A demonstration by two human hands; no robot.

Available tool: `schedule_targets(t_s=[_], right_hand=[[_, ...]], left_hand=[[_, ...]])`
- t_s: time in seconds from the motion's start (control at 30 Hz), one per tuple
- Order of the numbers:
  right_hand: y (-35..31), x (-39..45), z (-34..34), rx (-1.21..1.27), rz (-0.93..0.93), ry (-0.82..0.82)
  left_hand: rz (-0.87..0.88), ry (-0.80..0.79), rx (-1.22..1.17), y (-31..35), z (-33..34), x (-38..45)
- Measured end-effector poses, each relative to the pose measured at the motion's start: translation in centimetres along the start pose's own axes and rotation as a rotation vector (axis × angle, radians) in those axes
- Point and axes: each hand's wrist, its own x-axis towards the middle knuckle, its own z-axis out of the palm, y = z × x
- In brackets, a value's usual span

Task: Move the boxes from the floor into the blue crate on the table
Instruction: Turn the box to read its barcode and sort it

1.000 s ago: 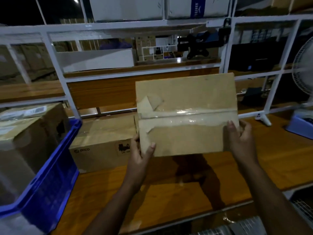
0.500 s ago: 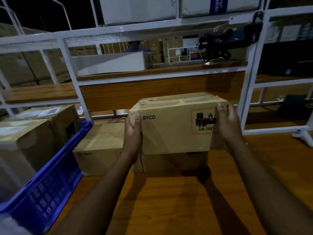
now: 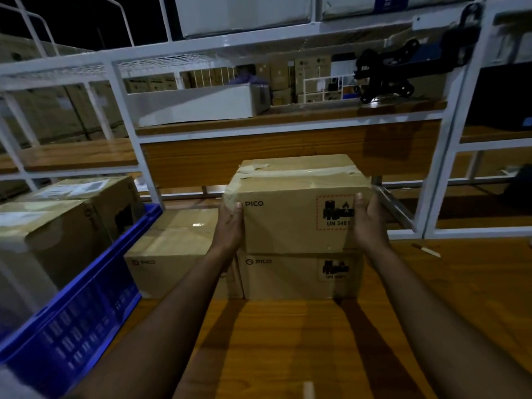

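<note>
Setting: dim storeroom; white metal shelving (image 3: 135,156) behind a wooden table (image 3: 302,341); more cartons stacked far back
Top box (image 3: 293,223): cardboard, held at the middle of the table; resting on or just above a matching lower box (image 3: 299,276), contact unclear; long axis runs left to right; printed PICO face and red-bordered UN 3481 label turned toward the person; taped top facing up, tape peeling at the near left corner
Left hand (image 3: 229,228): pressed against the box's left end; thumb curled round onto the front face beside the PICO mark
Right hand (image 3: 368,223): clasps the right end; thumb laid over the edge of the hazard label
Neighbour box (image 3: 175,251): same kind; on the table just left of the lower box, touching or nearly so
Blue crate (image 3: 86,309): at the left edge of the table; two cartons (image 3: 57,228) stand inside, rising above its rim
Right of the boxes: small pale stick-like object (image 3: 426,250) lying on the table
</note>
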Motion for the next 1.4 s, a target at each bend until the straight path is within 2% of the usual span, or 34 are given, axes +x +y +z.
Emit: schedule_targets(t_s=[0.37,0.5,0.57,0.67,0.73,0.87,1.1,1.33,1.4], right_hand=[[0.7,0.9,0.4,0.053,0.013,-0.015],[1.6,0.4,0.6,-0.018,0.056,0.000],[2.2,-0.7,1.1,-0.130,0.059,0.077],[3.0,-3.8,2.6,-0.503,-0.103,0.345],[2.9,-6.3,4.6,-0.585,-0.227,0.372],[2.3,-10.4,9.0,-0.523,-0.355,0.163],[1.3,-15.8,15.7,-0.429,-0.357,-0.140],[-2.6,-23.6,23.4,-0.354,-0.491,-0.341],[-3.7,-25.9,25.9,-0.308,-0.562,-0.388]], left_hand=[[0.012,-0.013,0.023,-1.4,0.3,0.7],[0.008,-0.035,0.061,-2.1,-0.3,0.8],[-0.014,-0.016,0.111,-2.3,-0.3,0.4],[0.048,0.071,0.255,-2.9,-0.3,-1.0],[0.101,0.149,0.339,-2.8,-0.4,-2.2],[0.049,0.212,0.443,-3.7,-1.9,-4.6],[0.069,0.269,0.494,-5.9,-8.7,-11.1],[0.167,0.489,0.697,-6.8,-19.2,-19.3],[0.141,0.550,0.713,-6.4,-22.4,-21.7]])
